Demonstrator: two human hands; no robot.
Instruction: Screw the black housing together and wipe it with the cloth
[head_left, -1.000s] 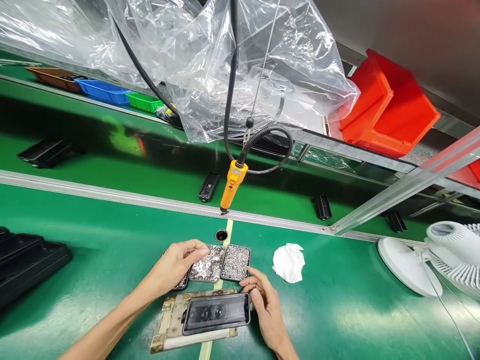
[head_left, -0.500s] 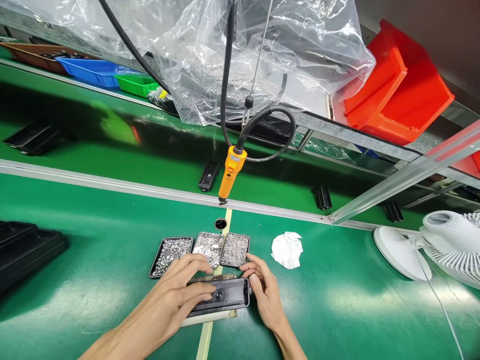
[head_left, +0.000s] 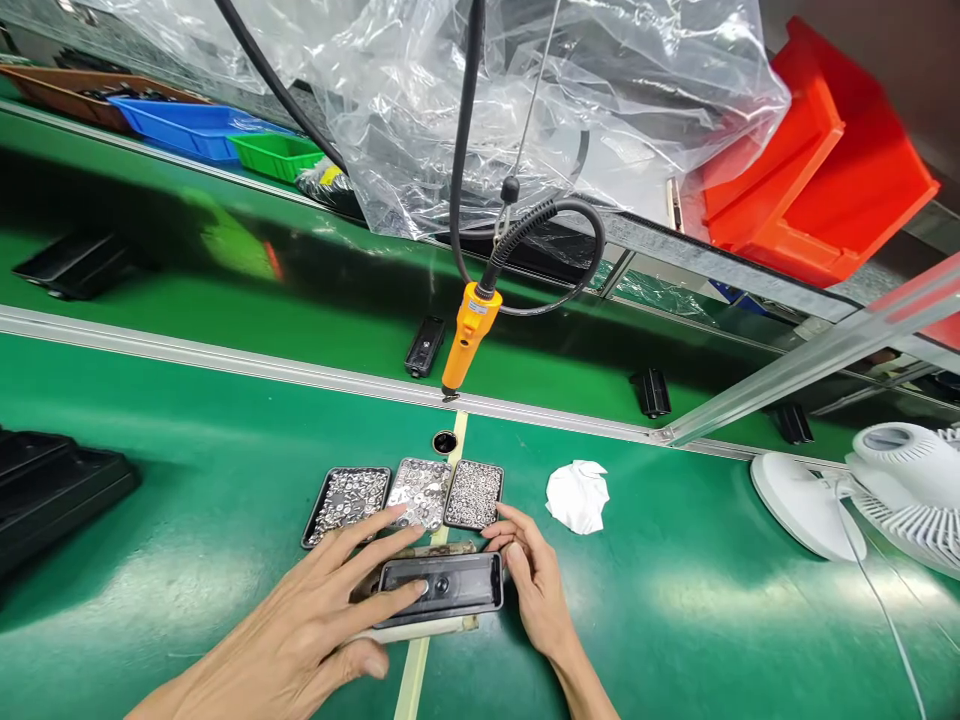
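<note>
Green matting covers the bench (head_left: 187,480) in front of me, with a conveyor lane beyond its metal rail and clear plastic sheeting (head_left: 540,110) bunched on the shelf above. Low in the middle lies the black housing (head_left: 441,589), seated flat on a worn, tape-patched fixture plate (head_left: 420,628) whose edges peek out beneath it. My left hand (head_left: 315,620) is spread wide, fingers splayed, one fingertip pressing on the housing's middle near its two round openings; it grips nothing. My right hand (head_left: 534,585) cups the housing's right end, fingers curled loosely against the edge and thumb near the top corner, steadying rather than lifting.

Just behind the housing sit three small trays of fasteners: the left tray (head_left: 346,503), the middle tray (head_left: 420,492) and the right tray (head_left: 474,494), all well stocked (screws or washers, I cannot say which from this angle). The orange electric screwdriver (head_left: 466,338) hangs on its coiled cable above the rail, untouched, well apart from both hands.

As I judge it, the placing is done: the part is down and squared on its plate. Fastening looks entirely ahead, since neither hand holds a screw and the driver hangs idle. A crumpled white cloth (head_left: 577,494) lies to the right, and a white fan (head_left: 885,490) beyond it.
</note>
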